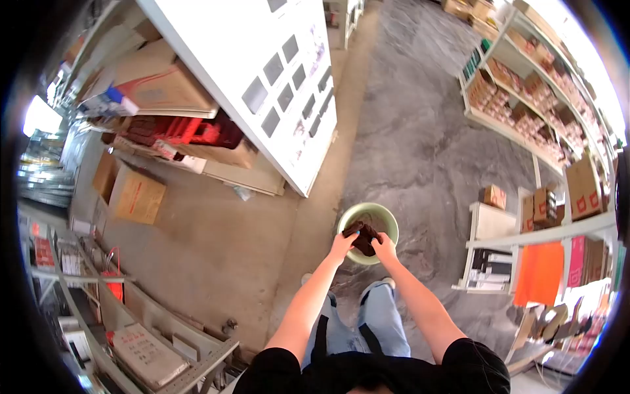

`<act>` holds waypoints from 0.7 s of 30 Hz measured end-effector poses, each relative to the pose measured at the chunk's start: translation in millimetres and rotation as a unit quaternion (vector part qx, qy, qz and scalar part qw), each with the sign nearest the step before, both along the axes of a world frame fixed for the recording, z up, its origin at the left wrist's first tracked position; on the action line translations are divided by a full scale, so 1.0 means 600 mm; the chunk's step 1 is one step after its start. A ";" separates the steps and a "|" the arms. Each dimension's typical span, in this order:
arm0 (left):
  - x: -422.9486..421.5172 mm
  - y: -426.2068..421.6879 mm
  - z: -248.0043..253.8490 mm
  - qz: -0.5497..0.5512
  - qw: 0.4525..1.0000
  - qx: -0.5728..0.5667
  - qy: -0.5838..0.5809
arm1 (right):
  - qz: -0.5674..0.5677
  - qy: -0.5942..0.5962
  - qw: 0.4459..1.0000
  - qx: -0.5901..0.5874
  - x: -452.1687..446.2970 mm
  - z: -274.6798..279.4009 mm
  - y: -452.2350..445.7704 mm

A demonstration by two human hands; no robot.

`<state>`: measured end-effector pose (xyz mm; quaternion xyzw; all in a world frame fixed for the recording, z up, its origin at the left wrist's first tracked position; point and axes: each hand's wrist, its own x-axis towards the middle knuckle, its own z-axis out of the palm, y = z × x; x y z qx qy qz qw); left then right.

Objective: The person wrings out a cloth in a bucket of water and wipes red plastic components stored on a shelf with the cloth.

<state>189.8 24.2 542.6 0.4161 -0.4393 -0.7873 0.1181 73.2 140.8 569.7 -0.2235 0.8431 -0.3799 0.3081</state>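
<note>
Grey floor (420, 125); one green tub (388, 217); one dark cloth (363, 243); left hand (344, 243), right hand (384, 247): two grips clamped on cloth

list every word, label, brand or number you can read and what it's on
No text is legible.
Brown box, right shelf: red marks, too small.
Pale flat box, lower left: print, too blurred.
Cardboard box on the floor, left: faint red print, too blurred.
Green bucket: no lettering visible.

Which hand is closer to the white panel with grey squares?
The left hand, holding the dark brown cloth nearer the panel; the right hand holds the cloth farther away.
</note>
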 end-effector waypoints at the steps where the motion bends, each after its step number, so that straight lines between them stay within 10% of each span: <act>1: 0.028 -0.005 0.024 0.024 0.999 -0.006 0.036 | -0.012 0.022 0.999 -0.030 0.014 0.014 0.002; 8: 0.101 -0.007 0.178 0.202 0.978 -0.041 0.034 | 0.011 -0.365 0.911 -0.191 0.009 0.160 -0.045; 16: 0.195 0.069 0.253 0.175 0.832 -0.492 -0.186 | 0.275 -0.448 0.824 -0.211 0.065 0.255 -0.094; 21: 0.230 0.091 0.319 0.207 0.900 -0.358 -0.139 | 0.474 -0.350 0.789 -0.174 0.152 0.289 -0.132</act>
